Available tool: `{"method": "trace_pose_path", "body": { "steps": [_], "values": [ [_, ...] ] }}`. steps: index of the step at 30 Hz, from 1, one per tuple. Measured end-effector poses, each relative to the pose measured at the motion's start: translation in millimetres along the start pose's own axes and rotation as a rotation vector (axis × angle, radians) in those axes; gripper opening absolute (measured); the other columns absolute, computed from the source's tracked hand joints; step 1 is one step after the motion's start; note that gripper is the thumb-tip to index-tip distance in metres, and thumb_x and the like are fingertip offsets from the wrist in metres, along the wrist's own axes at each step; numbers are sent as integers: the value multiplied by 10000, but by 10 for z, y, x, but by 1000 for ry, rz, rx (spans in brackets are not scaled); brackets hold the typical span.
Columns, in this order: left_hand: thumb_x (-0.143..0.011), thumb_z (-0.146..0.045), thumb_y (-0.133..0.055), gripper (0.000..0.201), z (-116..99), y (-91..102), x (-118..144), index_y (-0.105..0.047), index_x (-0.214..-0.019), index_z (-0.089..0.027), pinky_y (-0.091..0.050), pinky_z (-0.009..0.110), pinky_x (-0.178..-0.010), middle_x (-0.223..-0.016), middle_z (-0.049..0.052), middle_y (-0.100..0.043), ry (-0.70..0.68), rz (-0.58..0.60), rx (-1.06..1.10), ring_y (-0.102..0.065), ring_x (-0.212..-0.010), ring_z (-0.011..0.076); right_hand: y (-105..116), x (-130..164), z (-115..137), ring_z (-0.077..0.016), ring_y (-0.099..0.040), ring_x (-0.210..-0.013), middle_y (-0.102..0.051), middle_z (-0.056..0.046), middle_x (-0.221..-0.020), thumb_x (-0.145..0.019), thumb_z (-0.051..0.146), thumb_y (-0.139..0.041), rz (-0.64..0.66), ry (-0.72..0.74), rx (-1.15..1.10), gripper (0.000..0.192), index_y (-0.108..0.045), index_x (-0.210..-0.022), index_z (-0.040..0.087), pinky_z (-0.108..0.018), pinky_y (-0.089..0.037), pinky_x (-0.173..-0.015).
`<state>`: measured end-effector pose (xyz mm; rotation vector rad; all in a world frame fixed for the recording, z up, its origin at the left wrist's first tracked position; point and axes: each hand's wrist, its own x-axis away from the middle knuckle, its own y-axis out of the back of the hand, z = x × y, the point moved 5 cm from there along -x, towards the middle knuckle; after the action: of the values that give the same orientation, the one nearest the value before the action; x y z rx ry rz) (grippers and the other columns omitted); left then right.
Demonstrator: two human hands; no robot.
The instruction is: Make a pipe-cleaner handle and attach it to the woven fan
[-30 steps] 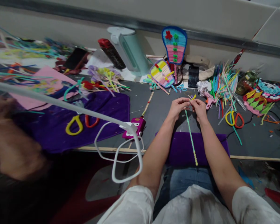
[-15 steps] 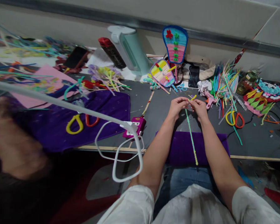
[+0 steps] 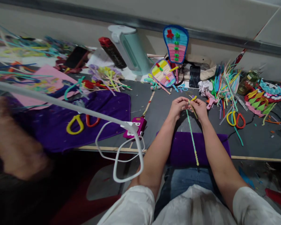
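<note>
My left hand [image 3: 178, 106] and my right hand [image 3: 199, 108] meet over the grey table [image 3: 159, 109], both pinching the top of a long green pipe cleaner [image 3: 192, 140]. A short yellow pipe cleaner [image 3: 193, 98] sticks out between the fingertips, seemingly wound onto the green one. The green stem hangs down toward me across a purple cloth [image 3: 180, 148] at the table edge, with a yellowish tip at its lower end.
Yellow and orange scissors [image 3: 235, 119] and a pink glue gun [image 3: 209, 99] lie right of my hands, beside a heap of pipe cleaners [image 3: 224, 81]. Two paddle-shaped fans [image 3: 175, 43] lean at the wall. A magenta power strip [image 3: 137, 126], more scissors [image 3: 81, 122] and another person's blurred arm [image 3: 14, 147] are left.
My fingers shifted slightly at the top of the green stem and the yellow piece turned a little. Nothing else moved.
</note>
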<state>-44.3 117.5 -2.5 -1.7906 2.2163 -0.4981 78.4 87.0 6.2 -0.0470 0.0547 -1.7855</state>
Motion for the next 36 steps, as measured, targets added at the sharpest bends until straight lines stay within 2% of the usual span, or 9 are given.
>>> {"method": "trace_pose_path", "body": {
  "steps": [8,16,24,36],
  "values": [
    [-570,-158,-671,179,18,26,-21,-657,-746,-131,-490,212,-534,-637,-11,-593,20,-28,36,-542,-543,79,-13,0,5,-99,-601,-537,-678,1,-668,-688,388,-688,70,-20,-35,252,-632,-816,178,-178,-440,-434],
    [-562,-137,-667,219,22,31,-29,-669,-781,-119,-492,214,-534,-629,-1,-609,47,-32,53,-550,-529,82,-20,-6,-11,-98,-590,-560,-660,12,-661,-648,321,-713,116,-15,-90,197,-637,-755,175,-182,-459,-444],
    [-559,-157,-692,224,50,25,-35,-670,-778,-119,-542,266,-606,-623,0,-618,51,-18,51,-568,-556,95,-3,-37,-73,-93,-592,-576,-660,18,-692,-632,327,-721,89,-38,-123,217,-618,-754,180,-182,-467,-453],
    [-568,-167,-683,199,-7,-15,16,-662,-761,-123,-520,255,-607,-644,-1,-627,23,-45,-3,-574,-556,93,-44,-6,-63,-74,-560,-549,-627,29,-681,-645,334,-694,59,-67,-146,221,-608,-780,182,-165,-465,-434]
  ]
}}
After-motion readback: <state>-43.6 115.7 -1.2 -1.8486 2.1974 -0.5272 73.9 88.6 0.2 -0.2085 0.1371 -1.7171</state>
